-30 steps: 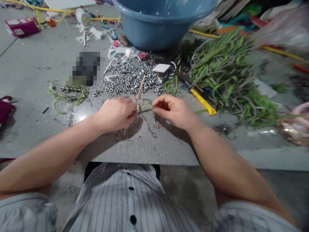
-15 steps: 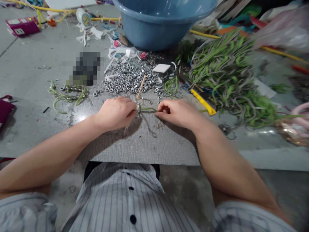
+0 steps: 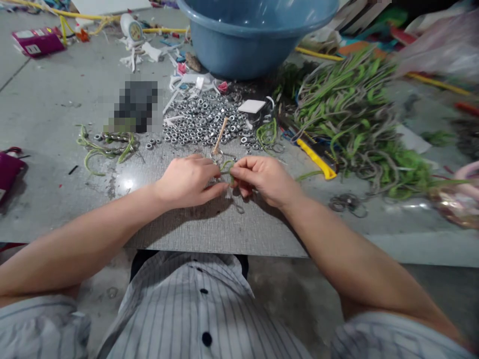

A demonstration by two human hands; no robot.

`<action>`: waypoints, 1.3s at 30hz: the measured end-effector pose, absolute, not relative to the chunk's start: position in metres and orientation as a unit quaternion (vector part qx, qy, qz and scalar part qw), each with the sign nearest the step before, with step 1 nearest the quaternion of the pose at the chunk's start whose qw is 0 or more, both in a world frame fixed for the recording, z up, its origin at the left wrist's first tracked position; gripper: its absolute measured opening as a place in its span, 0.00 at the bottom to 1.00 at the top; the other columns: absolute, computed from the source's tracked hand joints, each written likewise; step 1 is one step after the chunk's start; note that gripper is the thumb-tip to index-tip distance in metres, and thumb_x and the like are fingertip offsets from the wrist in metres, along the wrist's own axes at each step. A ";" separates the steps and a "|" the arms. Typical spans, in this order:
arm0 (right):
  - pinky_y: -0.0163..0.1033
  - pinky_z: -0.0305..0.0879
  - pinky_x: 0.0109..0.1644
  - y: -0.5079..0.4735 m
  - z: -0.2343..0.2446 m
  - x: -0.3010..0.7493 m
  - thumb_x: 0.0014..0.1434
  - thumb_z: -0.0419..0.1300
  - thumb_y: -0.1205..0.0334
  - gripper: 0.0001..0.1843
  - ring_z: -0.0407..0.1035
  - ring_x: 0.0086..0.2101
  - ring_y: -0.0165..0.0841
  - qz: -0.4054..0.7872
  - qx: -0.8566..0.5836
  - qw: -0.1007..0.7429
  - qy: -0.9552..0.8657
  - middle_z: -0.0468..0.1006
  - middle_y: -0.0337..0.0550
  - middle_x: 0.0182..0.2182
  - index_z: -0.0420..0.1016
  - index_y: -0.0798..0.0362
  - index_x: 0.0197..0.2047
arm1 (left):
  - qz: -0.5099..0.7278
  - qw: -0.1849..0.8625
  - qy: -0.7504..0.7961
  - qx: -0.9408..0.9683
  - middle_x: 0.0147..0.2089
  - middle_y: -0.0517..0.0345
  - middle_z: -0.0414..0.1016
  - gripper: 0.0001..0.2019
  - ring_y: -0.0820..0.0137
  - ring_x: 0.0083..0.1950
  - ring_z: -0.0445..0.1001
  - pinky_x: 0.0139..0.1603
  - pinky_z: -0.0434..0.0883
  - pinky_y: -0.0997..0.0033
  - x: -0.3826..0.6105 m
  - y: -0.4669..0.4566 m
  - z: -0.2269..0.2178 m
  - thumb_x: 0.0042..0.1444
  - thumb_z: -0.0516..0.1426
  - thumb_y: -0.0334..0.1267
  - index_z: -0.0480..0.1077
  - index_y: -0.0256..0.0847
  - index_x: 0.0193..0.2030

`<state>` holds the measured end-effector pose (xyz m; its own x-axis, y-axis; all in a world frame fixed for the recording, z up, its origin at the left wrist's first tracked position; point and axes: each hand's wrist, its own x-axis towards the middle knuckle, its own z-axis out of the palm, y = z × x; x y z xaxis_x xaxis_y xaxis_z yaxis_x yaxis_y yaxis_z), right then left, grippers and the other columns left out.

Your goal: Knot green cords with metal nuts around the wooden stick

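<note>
My left hand (image 3: 189, 179) and my right hand (image 3: 262, 178) meet at the middle of the grey textured board (image 3: 209, 224). Both pinch a thin green cord (image 3: 225, 167) that carries a small metal ring (image 3: 217, 157); the fingertips nearly touch. A wooden stick (image 3: 220, 135) leans up just behind the ring. A heap of silver nuts (image 3: 204, 119) lies right beyond my hands.
A blue basin (image 3: 254, 35) stands at the back. A big pile of green and grey cords (image 3: 355, 119) fills the right side, with a yellow utility knife (image 3: 316, 157) beside it. Finished cords strung with nuts (image 3: 107, 142) lie at left. Scraps litter the back.
My right hand has moved left along the green cord until it meets my left hand. The left hand has stayed in place on the cord.
</note>
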<state>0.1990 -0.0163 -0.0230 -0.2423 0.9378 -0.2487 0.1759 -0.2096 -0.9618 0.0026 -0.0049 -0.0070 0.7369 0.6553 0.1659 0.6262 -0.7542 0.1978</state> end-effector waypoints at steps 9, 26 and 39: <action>0.31 0.59 0.20 -0.019 -0.022 0.197 0.49 0.66 0.42 0.22 0.64 0.17 0.24 0.572 -0.480 0.319 -0.583 0.73 0.36 0.20 0.71 0.53 0.28 | 0.142 0.052 0.351 0.924 0.29 0.54 0.75 0.17 0.68 0.33 0.73 0.29 0.62 0.72 0.008 -0.007 -0.020 0.64 0.49 0.46 0.73 0.39 0.34; 0.43 0.73 0.46 -0.026 -0.036 0.201 0.61 0.57 0.63 0.08 0.76 0.38 0.35 0.216 -0.427 0.374 -0.794 0.82 0.43 0.38 0.77 0.50 0.42 | 0.183 0.369 0.367 0.834 0.26 0.59 0.73 0.12 0.73 0.28 0.69 0.29 0.64 0.74 0.007 0.001 -0.008 0.57 0.50 0.33 0.75 0.35 0.33; 0.37 0.72 0.41 -0.023 -0.039 0.203 0.63 0.56 0.66 0.09 0.76 0.35 0.32 0.148 -0.379 0.372 -0.834 0.82 0.41 0.34 0.79 0.50 0.38 | 0.197 0.168 0.386 0.886 0.23 0.58 0.69 0.18 0.73 0.27 0.67 0.28 0.59 0.74 0.007 0.003 -0.020 0.64 0.51 0.43 0.67 0.38 0.25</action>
<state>0.2028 -0.0231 -0.0394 -0.4362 0.7429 0.5078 0.5231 0.6685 -0.5286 0.0073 0.0026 -0.0198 0.6250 0.7493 0.2186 0.6171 -0.6459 0.4495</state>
